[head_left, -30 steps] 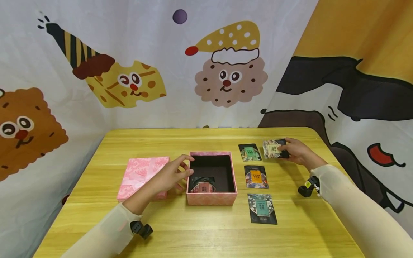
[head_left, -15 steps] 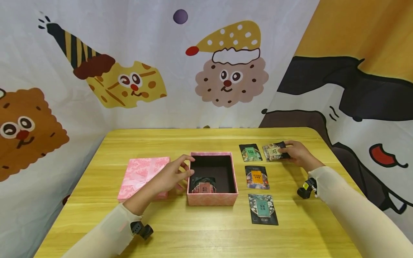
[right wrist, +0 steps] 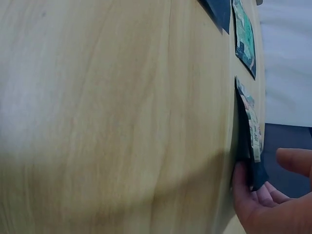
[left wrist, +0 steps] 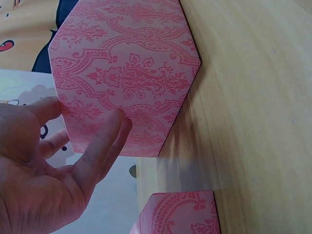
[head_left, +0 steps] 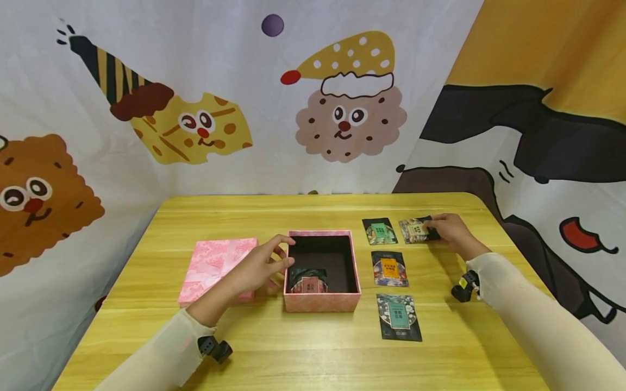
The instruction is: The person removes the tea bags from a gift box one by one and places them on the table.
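A pink patterned box (head_left: 320, 302) with a black inside stands uncovered at mid-table. My left hand (head_left: 258, 265) rests on its left side: thumb and index tip are at the rim, and straight fingers (left wrist: 103, 146) lie along the outer wall in the left wrist view. Inside leans a dark sachet (head_left: 310, 282) with a red label. At the far right my right hand (head_left: 452, 232) pinches the right end of a black sachet with a cream label (head_left: 415, 230). The right wrist view shows that sachet (right wrist: 251, 131) edge-on, tilted, close over the tabletop.
Sachets with a green label (head_left: 379, 231), an orange label (head_left: 389, 269) and a teal label (head_left: 398, 317) lie flat right of the box. A pink lid with a ribbon (head_left: 210, 266) lies left, partly behind my left forearm. A cartoon curtain (head_left: 274, 179) hangs behind the wooden table.
The cream-labelled sachet has tipped and shifted slightly in my right hand, and its face now lies flatter. My left hand and the box stay in place.
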A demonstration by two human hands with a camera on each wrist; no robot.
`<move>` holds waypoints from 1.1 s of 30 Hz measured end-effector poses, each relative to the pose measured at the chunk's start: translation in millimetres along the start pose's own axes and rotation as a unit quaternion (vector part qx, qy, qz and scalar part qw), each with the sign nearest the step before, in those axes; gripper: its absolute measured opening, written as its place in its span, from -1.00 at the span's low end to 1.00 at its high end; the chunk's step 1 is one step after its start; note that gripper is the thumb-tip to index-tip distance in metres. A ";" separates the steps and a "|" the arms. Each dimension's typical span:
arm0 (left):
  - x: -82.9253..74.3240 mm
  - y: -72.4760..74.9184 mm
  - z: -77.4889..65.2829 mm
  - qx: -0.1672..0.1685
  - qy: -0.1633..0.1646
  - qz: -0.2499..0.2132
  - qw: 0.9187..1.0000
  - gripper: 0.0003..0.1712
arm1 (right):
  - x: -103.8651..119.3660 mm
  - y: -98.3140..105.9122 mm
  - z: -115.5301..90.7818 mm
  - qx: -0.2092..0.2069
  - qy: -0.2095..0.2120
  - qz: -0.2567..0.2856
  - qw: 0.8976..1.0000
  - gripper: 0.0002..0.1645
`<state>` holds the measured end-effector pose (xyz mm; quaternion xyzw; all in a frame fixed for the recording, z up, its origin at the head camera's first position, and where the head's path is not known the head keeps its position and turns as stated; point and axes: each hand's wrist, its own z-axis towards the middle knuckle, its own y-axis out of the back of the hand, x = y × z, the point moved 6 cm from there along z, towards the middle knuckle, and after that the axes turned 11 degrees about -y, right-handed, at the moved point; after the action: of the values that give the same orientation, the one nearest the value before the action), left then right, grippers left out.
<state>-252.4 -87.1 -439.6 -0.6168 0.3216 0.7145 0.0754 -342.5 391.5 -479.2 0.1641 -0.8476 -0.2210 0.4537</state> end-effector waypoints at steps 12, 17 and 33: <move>0.1 0.3 -0.6 -0.002 -0.003 -0.002 1.000 -0.52 | -0.6 6.3 -5.3 -0.001 -0.018 0.013 1.000 -0.19; 0.7 0.6 -0.2 -0.001 -0.001 0.004 1.000 -0.50 | -1.7 8.0 -8.2 0.011 -0.018 0.030 0.999 -0.08; 1.4 1.3 0.9 -0.002 -0.007 0.003 1.000 -0.50 | 4.5 14.9 -17.2 0.026 -0.010 0.053 0.998 0.15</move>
<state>-254.2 -88.0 -440.4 -0.6111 0.3210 0.7197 0.0742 -331.6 398.1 -459.9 0.1286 -0.8652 -0.1765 0.4515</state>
